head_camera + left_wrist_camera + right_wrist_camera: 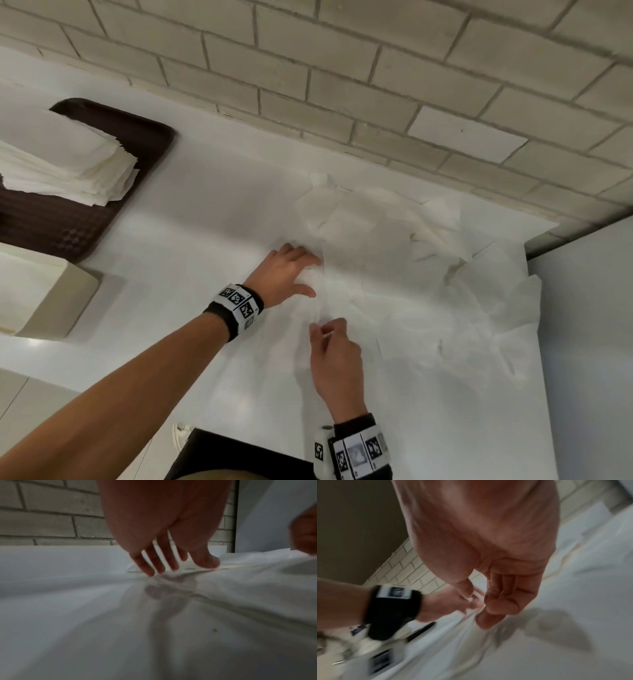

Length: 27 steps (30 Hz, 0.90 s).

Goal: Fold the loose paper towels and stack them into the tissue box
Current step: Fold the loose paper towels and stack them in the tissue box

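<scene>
At centre | paper towel: thin, limp, tears easily; take by edge | left hand flat, pressing, 10 o'clock | right hand pinching edge, 6 o'clock

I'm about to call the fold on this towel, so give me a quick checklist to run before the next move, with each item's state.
1. Left hand pressing the towel flat, fingers spread: ok.
2. Right hand pinching the towel's near edge: ok.
3. Towel lying flat, free of wrinkles: not ok, creased between the hands.
4. Single sheet, clear of the loose pile: cannot tell, white layers overlap.
5. Tissue box within reach at the left: ok.
6. Room left in the box: cannot tell, opening cut off.
</scene>
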{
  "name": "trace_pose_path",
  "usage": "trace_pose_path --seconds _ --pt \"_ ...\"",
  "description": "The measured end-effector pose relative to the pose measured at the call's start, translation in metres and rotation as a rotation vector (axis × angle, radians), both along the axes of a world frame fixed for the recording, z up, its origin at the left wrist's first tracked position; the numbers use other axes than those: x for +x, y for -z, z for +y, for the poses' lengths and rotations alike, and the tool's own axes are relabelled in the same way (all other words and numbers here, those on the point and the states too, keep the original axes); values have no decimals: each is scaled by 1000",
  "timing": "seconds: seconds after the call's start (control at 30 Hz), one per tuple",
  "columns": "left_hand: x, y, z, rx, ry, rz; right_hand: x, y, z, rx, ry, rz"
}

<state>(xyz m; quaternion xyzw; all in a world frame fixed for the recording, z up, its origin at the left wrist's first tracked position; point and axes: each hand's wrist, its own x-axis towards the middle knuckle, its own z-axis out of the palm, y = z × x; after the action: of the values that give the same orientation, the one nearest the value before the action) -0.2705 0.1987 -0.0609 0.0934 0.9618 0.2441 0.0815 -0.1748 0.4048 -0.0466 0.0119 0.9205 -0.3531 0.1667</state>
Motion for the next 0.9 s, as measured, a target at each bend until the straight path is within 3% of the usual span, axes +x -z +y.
trace_pose_path --seconds 0.13,0.2,0.3,0.37,0.43,0.53,0.63,0.73,0.8,0.9 --pt "14 9 -12 -98 -60 -122 -70 -10 50 126 204 389" --pt "21 8 -23 -77 -93 -137 -114 -8 72 170 294 486" --pt "30 3 -40 -112 -187 -63 -171 -1 85 197 377 230" --pt "34 -2 -47 -175 -240 13 -192 0 86 231 296 20" --pt "35 -9 -45 -160 -236 108 -196 -8 78 118 191 26" --pt "33 -30 -25 127 -241 154 -163 -40 55 -239 137 103" --pt "30 -62 9 619 -414 -93 -119 -62 36 -546 95 117" --pt "26 -85 31 983 -526 -232 -89 -72 30 -675 69 110" --pt "25 -96 38 1123 -515 -244 -78 -70 32 -685 77 91" --pt "23 -99 37 1121 -470 -199 -71 -60 35 -655 126 50"
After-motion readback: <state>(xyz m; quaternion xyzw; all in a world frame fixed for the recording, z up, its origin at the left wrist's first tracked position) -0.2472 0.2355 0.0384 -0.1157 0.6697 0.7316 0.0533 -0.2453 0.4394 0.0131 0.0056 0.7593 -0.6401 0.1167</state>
